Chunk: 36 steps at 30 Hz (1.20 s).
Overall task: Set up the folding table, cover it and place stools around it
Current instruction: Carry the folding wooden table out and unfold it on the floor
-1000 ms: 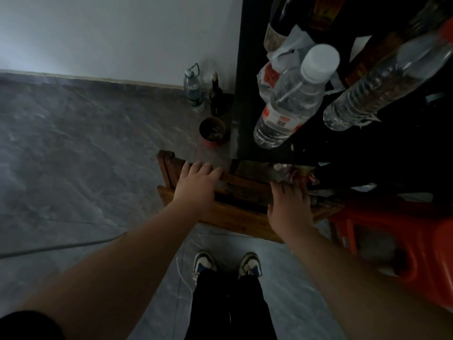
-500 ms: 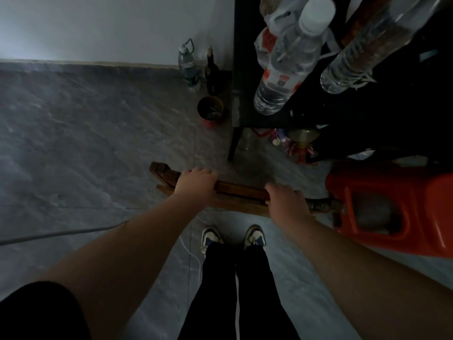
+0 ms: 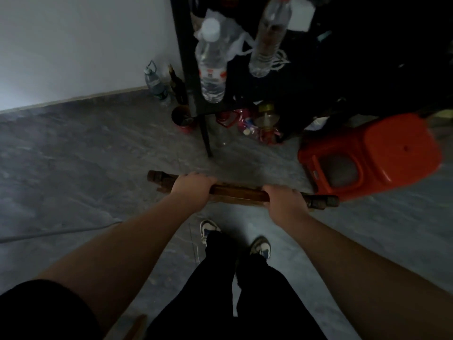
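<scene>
A folded brown wooden piece (image 3: 236, 192) hangs edge-on in front of me above the grey floor, its ends sticking out past both hands. My left hand (image 3: 191, 191) grips its top rail near the left end, fingers curled over the far side. My right hand (image 3: 285, 203) grips the same rail near the right end. An orange plastic stool (image 3: 382, 153) lies tipped on the floor just right of the wood.
A black table (image 3: 193, 94) with clear plastic bottles (image 3: 210, 60) on top stands ahead, clutter under it. A water bottle (image 3: 157, 83), dark glass bottle (image 3: 177, 87) and red cup (image 3: 182, 119) sit by the white wall. A cable (image 3: 56, 233) crosses the floor at left.
The wooden piece has come out from under the black table toward me and turned edge-on. Both hands went from resting flat on it to gripping its top rail.
</scene>
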Each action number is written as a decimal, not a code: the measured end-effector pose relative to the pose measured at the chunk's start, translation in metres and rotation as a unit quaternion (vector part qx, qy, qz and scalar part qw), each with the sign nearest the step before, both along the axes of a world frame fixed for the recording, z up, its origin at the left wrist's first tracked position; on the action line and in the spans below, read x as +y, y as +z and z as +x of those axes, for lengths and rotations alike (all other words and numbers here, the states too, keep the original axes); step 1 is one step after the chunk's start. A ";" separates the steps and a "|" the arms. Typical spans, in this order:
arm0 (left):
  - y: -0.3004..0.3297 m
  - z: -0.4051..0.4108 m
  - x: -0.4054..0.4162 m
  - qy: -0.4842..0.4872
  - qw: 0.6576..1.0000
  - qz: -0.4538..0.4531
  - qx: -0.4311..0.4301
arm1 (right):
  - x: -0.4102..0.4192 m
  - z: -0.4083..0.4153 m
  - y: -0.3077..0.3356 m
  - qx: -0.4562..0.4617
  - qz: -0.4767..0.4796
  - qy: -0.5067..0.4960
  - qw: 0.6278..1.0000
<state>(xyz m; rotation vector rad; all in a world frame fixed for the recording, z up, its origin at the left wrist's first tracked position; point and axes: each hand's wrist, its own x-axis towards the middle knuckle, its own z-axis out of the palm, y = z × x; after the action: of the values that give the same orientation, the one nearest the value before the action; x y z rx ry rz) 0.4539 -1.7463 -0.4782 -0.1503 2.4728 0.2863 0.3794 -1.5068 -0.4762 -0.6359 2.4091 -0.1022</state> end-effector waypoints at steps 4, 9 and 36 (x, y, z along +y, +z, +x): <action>0.054 0.005 0.045 -0.054 0.998 0.019 0.017 | 0.059 0.027 0.052 0.008 -0.007 -0.037 0.999; 0.099 0.008 0.120 -0.117 0.991 0.024 0.058 | 0.146 0.065 0.091 0.035 -0.020 -0.102 0.994; 0.210 -0.012 0.727 -0.573 0.798 0.088 0.167 | 0.655 0.276 0.220 0.122 -0.011 -0.562 0.818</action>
<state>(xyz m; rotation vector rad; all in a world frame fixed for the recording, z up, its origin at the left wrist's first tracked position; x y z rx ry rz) 0.4421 -1.0195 -0.2685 1.5364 2.3540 -0.0093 0.6553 -0.8514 -0.2566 0.8990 2.6916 -0.5570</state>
